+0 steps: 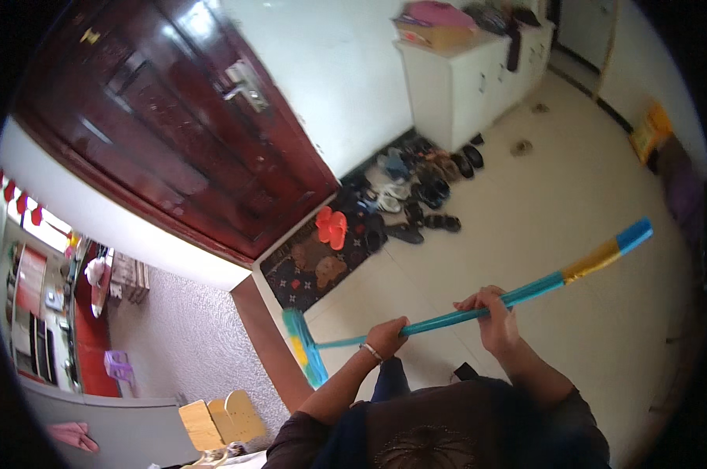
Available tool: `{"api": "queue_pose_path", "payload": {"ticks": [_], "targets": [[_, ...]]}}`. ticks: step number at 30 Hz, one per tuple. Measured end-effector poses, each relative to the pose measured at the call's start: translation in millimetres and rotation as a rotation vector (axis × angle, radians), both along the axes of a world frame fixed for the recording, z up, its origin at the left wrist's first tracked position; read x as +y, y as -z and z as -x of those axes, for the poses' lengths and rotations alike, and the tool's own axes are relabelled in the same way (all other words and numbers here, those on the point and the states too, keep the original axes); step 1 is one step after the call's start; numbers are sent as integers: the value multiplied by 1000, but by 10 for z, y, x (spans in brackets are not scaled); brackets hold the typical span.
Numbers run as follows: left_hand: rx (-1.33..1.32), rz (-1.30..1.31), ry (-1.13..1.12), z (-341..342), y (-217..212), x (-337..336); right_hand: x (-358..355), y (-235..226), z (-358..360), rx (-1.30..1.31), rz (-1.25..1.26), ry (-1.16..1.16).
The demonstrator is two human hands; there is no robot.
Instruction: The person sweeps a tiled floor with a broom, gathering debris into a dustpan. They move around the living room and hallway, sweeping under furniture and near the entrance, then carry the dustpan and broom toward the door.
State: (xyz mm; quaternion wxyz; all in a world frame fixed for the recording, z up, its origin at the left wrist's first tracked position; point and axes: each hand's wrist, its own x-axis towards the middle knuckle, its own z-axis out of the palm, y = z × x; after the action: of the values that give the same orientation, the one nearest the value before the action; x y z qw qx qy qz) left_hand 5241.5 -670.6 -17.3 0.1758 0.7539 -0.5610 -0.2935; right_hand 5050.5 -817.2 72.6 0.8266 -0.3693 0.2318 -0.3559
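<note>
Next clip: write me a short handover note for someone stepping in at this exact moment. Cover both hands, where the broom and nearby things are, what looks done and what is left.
Left hand: closed around the teal broom handle, lower down, nearer the head.
Right hand: closed around the same handle, higher up.
Broom head: down on the pale tiled floor, close to the reddish-brown wall base, just short of the patterned doormat.
Nearby: a row of shoes, with orange slippers, beside the dark red door; two small dark spots on the floor by the white cabinet.
Done: no swept pile can be seen.
Left: probably the floor by the mat and shoes, and those spots.
</note>
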Motion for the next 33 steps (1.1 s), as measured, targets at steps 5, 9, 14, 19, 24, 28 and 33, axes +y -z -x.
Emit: {"api": "queue_pose_path", "payload": {"ticks": [5, 9, 14, 19, 24, 28, 33], "targets": [[46, 71, -130, -883, -74, 388, 42, -306, -1342, 89, -11, -213], [22, 102, -288, -1571, -165, 626, 4, -372, -2129, 281, 630, -431], [-27, 126, -449, -2350, -381, 477, -340, -277, -2979, 516, 1568, -689], [-8, 189, -494, -3015, -431, 44, -1234, -107, -4193, 408, 1617, -252], [-24, 219, -578, -3676, -594, -505, -2453, -594, -5662, 379, 1610, 39], [-48, 270, -623, -4319, -533, -1099, -3590, -1377, -6859, 509, 1525, 137], [-43, 393, -606, -4801, -447, -1604, -4447, -1854, -7845, 545, 1562, 377]]}}
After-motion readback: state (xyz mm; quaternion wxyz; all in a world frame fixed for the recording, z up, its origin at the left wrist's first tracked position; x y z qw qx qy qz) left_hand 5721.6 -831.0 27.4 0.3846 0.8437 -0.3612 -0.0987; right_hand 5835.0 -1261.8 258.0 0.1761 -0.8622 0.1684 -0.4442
